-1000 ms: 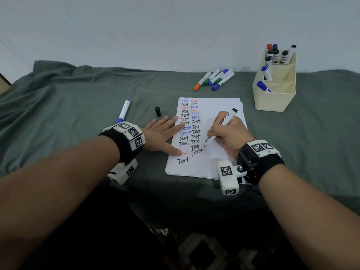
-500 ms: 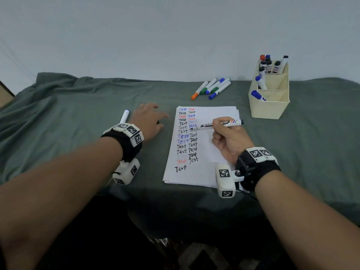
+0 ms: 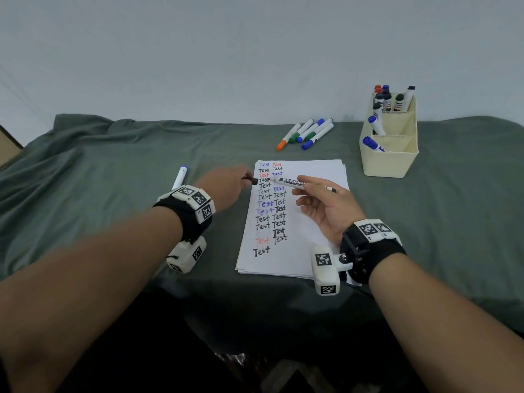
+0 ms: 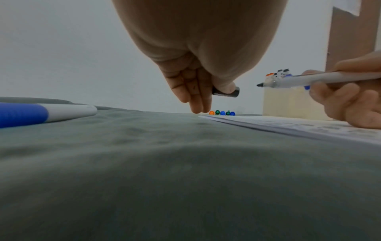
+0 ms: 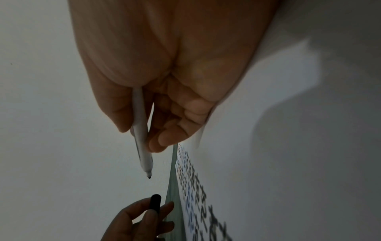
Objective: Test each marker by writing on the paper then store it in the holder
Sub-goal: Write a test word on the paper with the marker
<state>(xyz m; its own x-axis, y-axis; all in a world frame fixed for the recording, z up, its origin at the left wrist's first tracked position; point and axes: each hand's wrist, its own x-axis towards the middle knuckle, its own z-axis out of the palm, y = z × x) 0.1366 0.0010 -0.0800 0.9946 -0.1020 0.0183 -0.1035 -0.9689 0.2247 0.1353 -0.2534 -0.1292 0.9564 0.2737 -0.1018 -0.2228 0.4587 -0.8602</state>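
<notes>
Pinching black cap (image 3: 253, 181), left hand (image 3: 226, 186); right hand (image 3: 326, 207) grips uncapped marker (image 3: 295, 183); paper (image 3: 309, 222) reads "Test".

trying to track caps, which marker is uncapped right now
The black marker in the right hand: bare tip showing, its black cap pinched in the left hand. All other markers wear caps.

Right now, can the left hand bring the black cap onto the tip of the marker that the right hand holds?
Probably yes. The left hand pinches the black cap just short of the marker tip, which points at it from the right hand; nothing lies between them.
</notes>
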